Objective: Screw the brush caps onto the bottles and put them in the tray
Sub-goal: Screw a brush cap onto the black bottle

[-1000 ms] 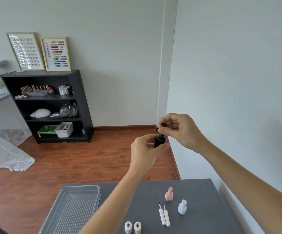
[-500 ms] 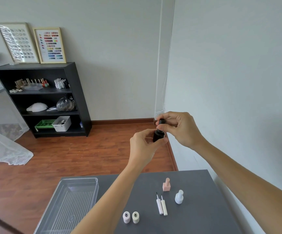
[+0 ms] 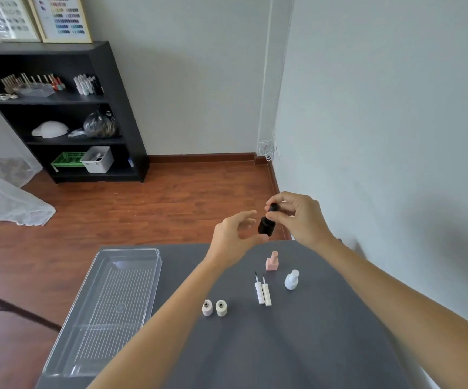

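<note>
Above the grey worktop [image 3: 297, 346], right hand [image 3: 300, 217] pinches the small black bottle's [image 3: 266, 226] cap; left hand [image 3: 234, 237] open beside it. Next, likely the clear plastic tray [image 3: 154, 273].

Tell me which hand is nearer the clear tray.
Left. The left hand hovers just past the clear tray's far right corner; the right hand is farther right, pinching the black bottle's cap.

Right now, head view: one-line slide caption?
Right hand holds capped black bottle; left hand opening; tray empty.
</note>
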### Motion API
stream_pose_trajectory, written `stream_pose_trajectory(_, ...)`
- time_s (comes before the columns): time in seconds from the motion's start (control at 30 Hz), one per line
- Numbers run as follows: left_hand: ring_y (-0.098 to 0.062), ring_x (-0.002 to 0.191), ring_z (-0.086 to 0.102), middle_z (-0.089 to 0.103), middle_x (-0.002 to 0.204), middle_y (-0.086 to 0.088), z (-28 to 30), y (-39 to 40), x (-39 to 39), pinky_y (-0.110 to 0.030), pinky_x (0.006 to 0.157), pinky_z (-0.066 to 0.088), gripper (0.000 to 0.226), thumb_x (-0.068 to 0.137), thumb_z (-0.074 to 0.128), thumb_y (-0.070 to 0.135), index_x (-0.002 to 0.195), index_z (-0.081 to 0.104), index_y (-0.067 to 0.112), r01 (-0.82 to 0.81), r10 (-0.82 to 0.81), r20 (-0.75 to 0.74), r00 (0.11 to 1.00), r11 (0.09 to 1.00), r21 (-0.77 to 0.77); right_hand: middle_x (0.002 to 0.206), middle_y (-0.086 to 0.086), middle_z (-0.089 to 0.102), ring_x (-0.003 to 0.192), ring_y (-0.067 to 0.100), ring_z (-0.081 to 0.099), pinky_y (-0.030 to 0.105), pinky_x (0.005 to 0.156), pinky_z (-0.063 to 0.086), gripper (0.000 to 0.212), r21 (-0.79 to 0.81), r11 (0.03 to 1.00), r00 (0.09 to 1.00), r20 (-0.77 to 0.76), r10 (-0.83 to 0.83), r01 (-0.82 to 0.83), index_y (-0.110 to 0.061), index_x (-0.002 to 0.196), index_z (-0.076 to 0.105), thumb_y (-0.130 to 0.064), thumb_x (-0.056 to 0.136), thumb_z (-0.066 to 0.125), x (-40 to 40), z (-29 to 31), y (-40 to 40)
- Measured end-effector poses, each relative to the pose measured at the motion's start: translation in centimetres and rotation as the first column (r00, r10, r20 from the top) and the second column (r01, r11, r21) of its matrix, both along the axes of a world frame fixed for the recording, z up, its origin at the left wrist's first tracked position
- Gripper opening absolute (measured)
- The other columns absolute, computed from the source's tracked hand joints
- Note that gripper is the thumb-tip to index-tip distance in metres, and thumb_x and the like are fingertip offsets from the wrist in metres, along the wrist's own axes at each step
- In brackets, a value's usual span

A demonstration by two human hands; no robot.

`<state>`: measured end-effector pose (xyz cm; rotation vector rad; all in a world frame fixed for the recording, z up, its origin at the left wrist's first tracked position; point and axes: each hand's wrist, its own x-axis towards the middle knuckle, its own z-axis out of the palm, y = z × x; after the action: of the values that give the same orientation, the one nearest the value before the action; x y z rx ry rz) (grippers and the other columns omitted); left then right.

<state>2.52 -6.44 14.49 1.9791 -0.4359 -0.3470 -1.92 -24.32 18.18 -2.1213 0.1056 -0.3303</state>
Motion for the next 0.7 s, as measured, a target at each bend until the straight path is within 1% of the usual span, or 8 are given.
stream_pose_trajectory(0.13, -0.011, 0.121, 0.059, 0.066, 0.127, 0.003, -4.1, 3.6, 0.1, -0.023, 0.097, 0.043, 0.063, 0.079, 0.083, 0.025, 0.136, 0.057, 0.027, 0.066, -0.052, -0.077, 0.996, 0.981, 0.183, 0.084, -0.006, 0.076, 0.083, 0.008, 0.07, 0.006, 0.078, 0.045, 0.009, -0.028, 0.992, 0.986, -0.106, -0.129, 0.127, -0.017, 0.086, 0.072, -0.012, 0.08, 0.076, -0.8, -4.8, -1.8)
stream_pose_trajectory(0.27, -0.017, 0.132, 0.052, 0.06, 0.137, -0.001, -7.7, 7.4, -0.1, -0.026, 0.1, 0.041, 0.072, 0.077, 0.078, 0.008, 0.142, 0.051, 0.023, 0.134, -0.061, -0.217, 0.974, 0.931, 0.339, 0.08, 0.002, 0.075, 0.074, 0.008, 0.067, -0.004, 0.068, 0.037, 0.009, -0.077, 0.96, 0.948, -0.159, -0.277, 0.267, -0.016, 0.083, 0.07, -0.009, 0.079, 0.074, -1.8, -8.7, -4.0)
stream_pose_trajectory(0.33, -0.019, 0.136, 0.047, 0.055, 0.143, -0.002, -9.2, 8.8, -0.5, -0.026, 0.1, 0.04, 0.078, 0.075, 0.075, 0.004, 0.146, 0.047, 0.022, 0.174, -0.062, -0.278, 0.959, 0.899, 0.401, 0.08, 0.006, 0.075, 0.073, 0.015, 0.065, -0.006, 0.068, 0.034, 0.009, -0.122, 0.943, 0.924, -0.193, -0.329, 0.31, -0.011, 0.086, 0.071, -0.008, 0.078, 0.074, -2.0, -10.3, -5.0)
stream_pose_trajectory(0.4, -0.02, 0.137, 0.045, 0.051, 0.146, -0.003, -10.7, 9.9, -1.0, -0.026, 0.098, 0.04, 0.082, 0.074, 0.074, 0.002, 0.148, 0.044, 0.022, 0.203, -0.052, -0.328, 0.943, 0.872, 0.446, 0.081, 0.008, 0.075, 0.08, 0.022, 0.066, -0.002, 0.069, 0.035, 0.011, -0.161, 0.93, 0.902, -0.236, -0.361, 0.33, -0.007, 0.089, 0.072, -0.007, 0.078, 0.074, -2.1, -11.9, -5.9)
stream_pose_trajectory(0.47, -0.021, 0.136, 0.045, 0.051, 0.145, -0.004, -12.1, 10.6, -1.6, -0.028, 0.097, 0.044, 0.083, 0.073, 0.073, -0.001, 0.147, 0.044, 0.021, 0.221, -0.047, -0.347, 0.937, 0.847, 0.483, 0.086, 0.01, 0.074, 0.087, 0.024, 0.067, 0.01, 0.073, 0.038, 0.014, -0.182, 0.928, 0.883, -0.292, -0.368, 0.326, -0.005, 0.091, 0.073, -0.006, 0.078, 0.074, -2.1, -13.3, -6.6)
stream_pose_trajectory(0.53, -0.02, 0.135, 0.048, 0.054, 0.143, -0.005, -13.5, 11.1, -2.3, -0.027, 0.1, 0.045, 0.081, 0.072, 0.073, -0.005, 0.146, 0.047, 0.017, 0.219, -0.036, -0.354, 0.935, 0.842, 0.493, 0.092, 0.011, 0.074, 0.092, 0.024, 0.068, 0.011, 0.077, 0.038, 0.015, -0.223, 0.931, 0.873, -0.338, -0.352, 0.289, -0.005, 0.092, 0.073, -0.004, 0.077, 0.074, -2.1, -14.4, -7.1)
stream_pose_trajectory(0.63, -0.018, 0.127, 0.055, 0.061, 0.134, -0.004, -15.2, 11.5, -3.2, -0.025, 0.1, 0.046, 0.071, 0.072, 0.074, -0.006, 0.138, 0.055, 0.014, 0.156, 0.012, -0.32, 0.947, 0.856, 0.492, 0.094, 0.012, 0.075, 0.096, 0.026, 0.068, 0.022, 0.084, 0.043, 0.018, -0.262, 0.935, 0.86, -0.391, -0.328, 0.238, -0.005, 0.094, 0.074, -0.001, 0.077, 0.074, -1.9, -15.5, -7.4)
stream_pose_trajectory(0.7, -0.017, 0.118, 0.06, 0.065, 0.126, -0.004, -16.1, 11.5, -3.6, -0.026, 0.098, 0.047, 0.063, 0.073, 0.076, -0.005, 0.131, 0.062, 0.015, 0.084, 0.058, -0.276, 0.959, 0.875, 0.478, 0.096, 0.013, 0.074, 0.099, 0.027, 0.067, 0.023, 0.086, 0.043, 0.018, -0.271, 0.939, 0.849, -0.424, -0.316, 0.214, -0.005, 0.095, 0.074, 0.0, 0.078, 0.072, -1.9, -16.1, -7.5)
